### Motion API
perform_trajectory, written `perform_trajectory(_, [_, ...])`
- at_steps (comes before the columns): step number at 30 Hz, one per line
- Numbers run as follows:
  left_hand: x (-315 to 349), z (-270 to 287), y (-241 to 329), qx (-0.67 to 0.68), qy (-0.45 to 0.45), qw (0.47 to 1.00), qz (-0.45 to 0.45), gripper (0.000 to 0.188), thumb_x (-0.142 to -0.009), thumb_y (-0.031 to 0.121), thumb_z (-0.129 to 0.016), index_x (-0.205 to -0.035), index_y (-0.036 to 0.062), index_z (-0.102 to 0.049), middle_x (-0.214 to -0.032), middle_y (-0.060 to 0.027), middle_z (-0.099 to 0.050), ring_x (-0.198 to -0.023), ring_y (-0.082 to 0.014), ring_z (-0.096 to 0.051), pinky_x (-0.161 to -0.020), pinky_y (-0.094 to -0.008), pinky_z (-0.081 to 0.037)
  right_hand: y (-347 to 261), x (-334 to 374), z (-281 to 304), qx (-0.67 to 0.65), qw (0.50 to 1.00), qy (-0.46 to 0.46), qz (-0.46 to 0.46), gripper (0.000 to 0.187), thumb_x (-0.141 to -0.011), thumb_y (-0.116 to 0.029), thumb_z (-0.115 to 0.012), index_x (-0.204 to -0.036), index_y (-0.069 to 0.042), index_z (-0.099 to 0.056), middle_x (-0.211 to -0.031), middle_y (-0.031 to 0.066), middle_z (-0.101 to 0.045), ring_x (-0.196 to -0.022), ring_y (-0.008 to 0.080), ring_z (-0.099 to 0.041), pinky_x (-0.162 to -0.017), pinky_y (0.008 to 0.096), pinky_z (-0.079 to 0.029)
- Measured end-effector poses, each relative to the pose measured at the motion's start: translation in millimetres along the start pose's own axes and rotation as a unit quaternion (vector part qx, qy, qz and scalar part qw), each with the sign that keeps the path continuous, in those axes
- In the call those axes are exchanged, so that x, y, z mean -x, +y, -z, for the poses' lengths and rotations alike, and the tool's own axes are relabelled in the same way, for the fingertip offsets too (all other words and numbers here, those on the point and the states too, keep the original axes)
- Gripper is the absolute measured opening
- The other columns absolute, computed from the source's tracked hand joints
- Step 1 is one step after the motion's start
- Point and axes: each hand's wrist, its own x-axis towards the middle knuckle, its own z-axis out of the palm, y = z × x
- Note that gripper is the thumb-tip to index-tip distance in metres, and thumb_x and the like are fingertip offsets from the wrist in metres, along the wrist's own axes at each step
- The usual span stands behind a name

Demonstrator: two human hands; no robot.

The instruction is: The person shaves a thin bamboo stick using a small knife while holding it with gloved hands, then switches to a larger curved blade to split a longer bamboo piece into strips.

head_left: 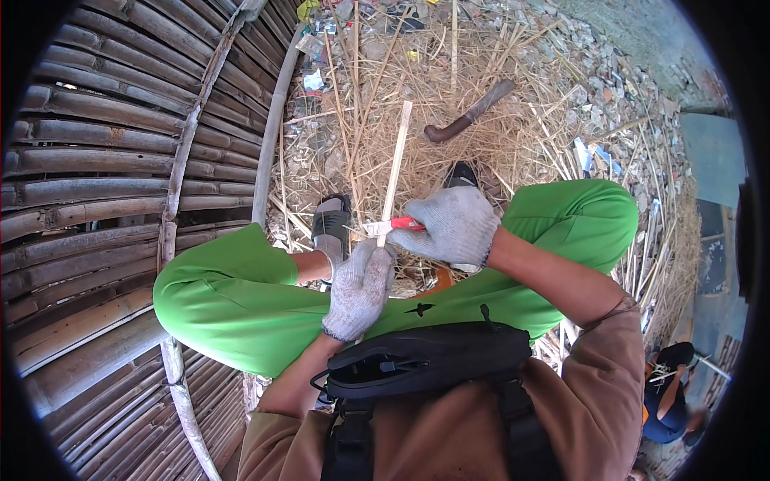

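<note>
A long, pale bamboo strip points up and away from my lap. My left hand, in a grey work glove, is closed around its near end. In my gloved right hand is a knife with a red handle. Its short, light blade lies across the strip, just beyond my left fingers. I cannot tell how deep the edge sits in the strip. Both hands are close together above my green trousers, between my spread knees.
A slatted bamboo wall rises close on my left. Ahead, straw-like shavings cover the ground, with a dark curved tool on them. A black bag rests at my waist. Another person sits at the far lower right.
</note>
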Motion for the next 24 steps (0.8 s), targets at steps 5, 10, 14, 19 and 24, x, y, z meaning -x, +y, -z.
perform_trajectory(5, [2.3,2.1,-39.8,-0.084,0.044,0.992,-0.083,0.025,-0.114,0.024,-0.055,-0.122,0.0010,-0.060,-0.075,-0.0008,-0.059,-0.065,-0.0087,-0.058,-0.056,-0.0298,-0.046,23.1,-22.4,20.9,0.064,0.994,0.045,-0.083,0.060,-0.102,-0.068,-0.052,-0.083,-0.014,-0.072,-0.072,0.0138,-0.072,-0.068,0.0345,-0.075,-0.063,0.0492,-0.059])
perform_trajectory(10, [14.0,-0.7,-4.6,0.048,-0.007,0.999,0.022,0.024,-0.114,0.024,-0.054,-0.123,0.0030,-0.061,-0.074,0.0008,-0.057,-0.064,-0.0061,-0.056,-0.055,-0.0251,-0.043,202.3,-26.8,130.9,0.151,0.916,0.201,-0.313,0.074,-0.103,-0.074,-0.043,-0.098,-0.008,-0.076,-0.083,0.0181,-0.076,-0.084,0.0364,-0.077,-0.077,0.0486,-0.060])
perform_trajectory(14, [6.1,1.5,-3.1,0.088,-0.017,0.994,0.063,0.027,-0.115,0.028,-0.053,-0.125,0.0042,-0.061,-0.075,0.0036,-0.055,-0.058,-0.0053,-0.051,-0.052,-0.0233,-0.042,108.8,-27.3,114.0,0.031,0.958,0.139,-0.251,0.067,-0.103,-0.069,-0.048,-0.099,-0.008,-0.076,-0.082,0.0193,-0.075,-0.083,0.0390,-0.076,-0.079,0.0500,-0.060])
perform_trajectory(19, [3.4,0.5,8.9,0.083,-0.019,0.994,0.071,0.028,-0.115,0.030,-0.052,-0.126,0.0051,-0.061,-0.074,0.0028,-0.057,-0.058,-0.0057,-0.053,-0.051,-0.0238,-0.044,35.6,-18.1,36.1,0.009,0.993,0.030,-0.113,0.058,-0.103,-0.063,-0.055,-0.088,-0.009,-0.071,-0.076,0.0174,-0.073,-0.074,0.0385,-0.075,-0.069,0.0514,-0.059])
perform_trajectory(24, [3.8,2.4,23.2,0.020,0.015,0.996,0.081,0.027,-0.115,0.029,-0.053,-0.124,0.0055,-0.062,-0.073,0.0014,-0.059,-0.060,-0.0079,-0.058,-0.054,-0.0270,-0.046,3.5,-8.3,-0.8,-0.027,0.999,0.009,-0.046,0.053,-0.100,-0.060,-0.062,-0.084,-0.010,-0.070,-0.072,0.0160,-0.070,-0.069,0.0375,-0.073,-0.064,0.0510,-0.056])
